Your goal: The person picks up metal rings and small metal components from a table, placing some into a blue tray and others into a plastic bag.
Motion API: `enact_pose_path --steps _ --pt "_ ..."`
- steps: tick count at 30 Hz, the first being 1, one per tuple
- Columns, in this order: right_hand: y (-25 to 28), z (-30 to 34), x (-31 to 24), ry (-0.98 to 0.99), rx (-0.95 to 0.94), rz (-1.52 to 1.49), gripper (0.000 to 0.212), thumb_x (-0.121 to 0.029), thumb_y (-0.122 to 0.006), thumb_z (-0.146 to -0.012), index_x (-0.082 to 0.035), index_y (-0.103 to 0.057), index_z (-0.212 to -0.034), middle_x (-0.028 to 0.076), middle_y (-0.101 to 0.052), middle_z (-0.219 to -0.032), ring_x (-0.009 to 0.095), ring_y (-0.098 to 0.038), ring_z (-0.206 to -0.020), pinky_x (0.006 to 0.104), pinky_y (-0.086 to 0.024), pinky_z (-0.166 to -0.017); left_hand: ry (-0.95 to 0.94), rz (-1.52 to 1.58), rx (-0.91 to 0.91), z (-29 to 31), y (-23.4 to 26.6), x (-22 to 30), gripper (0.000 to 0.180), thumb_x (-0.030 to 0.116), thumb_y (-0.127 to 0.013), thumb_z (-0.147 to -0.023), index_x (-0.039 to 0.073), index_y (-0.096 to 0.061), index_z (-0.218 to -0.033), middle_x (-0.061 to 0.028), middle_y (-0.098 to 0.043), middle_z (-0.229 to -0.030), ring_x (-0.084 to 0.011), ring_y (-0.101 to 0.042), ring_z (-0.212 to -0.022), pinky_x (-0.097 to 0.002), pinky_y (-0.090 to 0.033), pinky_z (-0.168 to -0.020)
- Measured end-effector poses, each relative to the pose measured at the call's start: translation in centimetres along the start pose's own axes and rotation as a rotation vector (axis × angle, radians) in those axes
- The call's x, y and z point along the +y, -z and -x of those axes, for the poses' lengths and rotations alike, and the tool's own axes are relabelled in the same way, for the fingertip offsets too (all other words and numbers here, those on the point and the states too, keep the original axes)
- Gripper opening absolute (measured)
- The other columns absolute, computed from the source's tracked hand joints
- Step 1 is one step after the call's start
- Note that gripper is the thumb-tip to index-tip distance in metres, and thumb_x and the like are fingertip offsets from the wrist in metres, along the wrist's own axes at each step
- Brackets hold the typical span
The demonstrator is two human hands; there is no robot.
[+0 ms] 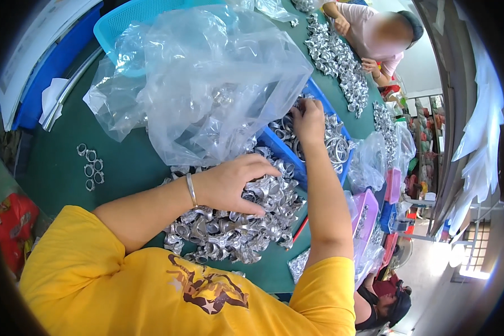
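Note:
A heap of small silver metal fittings [224,232] with ring-shaped openings lies in front of me. My left hand [229,182], a bangle on its wrist, rests over the upper part of this heap. Its thumb and fingers are spread, with loose fittings beneath and between them. Farther off, my right hand [311,120] reaches into a blue bin [346,171] of metal rings and fittings. Those fingers curl inward at the bin's far end, and whatever they grip is hidden. Crumpled clear plastic bags [207,73] cover part of the heap and the bin's left side.
Several ring-shaped fittings [91,167] lie apart on the green tabletop [56,185] at left. A turquoise basket [120,25] stands behind the bags. Across the table, a person [375,33] works beside another row of fittings [336,59]. Pink trays [365,215] sit to the right.

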State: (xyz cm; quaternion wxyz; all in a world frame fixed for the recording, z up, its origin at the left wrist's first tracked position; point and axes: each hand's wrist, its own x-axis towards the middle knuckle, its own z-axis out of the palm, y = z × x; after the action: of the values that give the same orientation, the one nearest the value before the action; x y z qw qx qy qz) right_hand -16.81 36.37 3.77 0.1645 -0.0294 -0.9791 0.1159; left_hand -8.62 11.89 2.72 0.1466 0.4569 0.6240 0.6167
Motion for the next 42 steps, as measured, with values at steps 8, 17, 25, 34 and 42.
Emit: enact_pose_path --steps 8,17,25,34,42 --pt "5.1 1.6 2.3 -0.247 0.09 -0.649 0.005 -0.002 -0.062 -0.082 0.002 -0.061 -0.084 0.009 -0.066 -0.086 0.014 -0.06 -0.073 0.0254 -0.049 -0.064 -0.069 -0.043 0.008 -0.2 0.0 -0.5 0.059 0.023 -0.077 -0.068 0.005 -0.052 -0.118 -0.0146 -0.052 -0.117 -0.0307 -0.05 -0.11 -0.0366 -0.038 -0.097" --pt "12.4 10.5 -4.8 -0.202 -0.63 -0.86 0.029 -0.004 -0.069 -0.077 -0.001 -0.062 -0.105 0.005 -0.064 -0.094 0.013 -0.059 -0.085 0.0266 -0.048 -0.077 0.013 0.001 0.017 -0.1 0.0 0.1 0.059 0.013 -0.073 -0.067 0.003 -0.048 -0.119 -0.0132 -0.052 -0.115 -0.0264 -0.051 -0.108 -0.0342 -0.039 -0.096" --pt "10.6 13.3 -5.6 0.006 -0.428 -0.915 0.021 0.005 -0.069 -0.073 0.0 -0.063 -0.092 0.009 -0.062 -0.096 0.014 -0.059 -0.082 0.0261 -0.049 -0.07 0.12 0.075 0.04 -0.1 -0.2 0.2 0.058 0.012 -0.072 -0.067 0.002 -0.045 -0.117 -0.0118 -0.053 -0.112 -0.0224 -0.052 -0.108 -0.0318 -0.04 -0.095" --pt "11.4 10.0 -3.3 -0.079 -0.227 -1.176 0.014 0.012 -0.058 -0.077 0.003 -0.059 -0.087 0.014 -0.062 -0.093 0.012 -0.059 -0.074 0.0232 -0.049 -0.06 0.081 0.042 0.018 -0.1 -0.1 0.1 0.057 0.012 -0.072 -0.068 0.001 -0.046 -0.118 -0.0123 -0.053 -0.112 -0.0224 -0.053 -0.108 -0.0317 -0.039 -0.096" --pt "6.8 2.7 0.1 0.0 -0.046 -0.278 0.028 0.006 -0.057 -0.072 -0.003 -0.065 -0.097 0.011 -0.064 -0.092 0.022 -0.059 -0.076 0.0302 -0.048 -0.072 0.099 0.024 0.012 -0.1 0.0 0.0 0.056 0.013 -0.072 -0.069 0.002 -0.046 -0.118 -0.0113 -0.053 -0.116 -0.0218 -0.052 -0.11 -0.0322 -0.04 -0.095"
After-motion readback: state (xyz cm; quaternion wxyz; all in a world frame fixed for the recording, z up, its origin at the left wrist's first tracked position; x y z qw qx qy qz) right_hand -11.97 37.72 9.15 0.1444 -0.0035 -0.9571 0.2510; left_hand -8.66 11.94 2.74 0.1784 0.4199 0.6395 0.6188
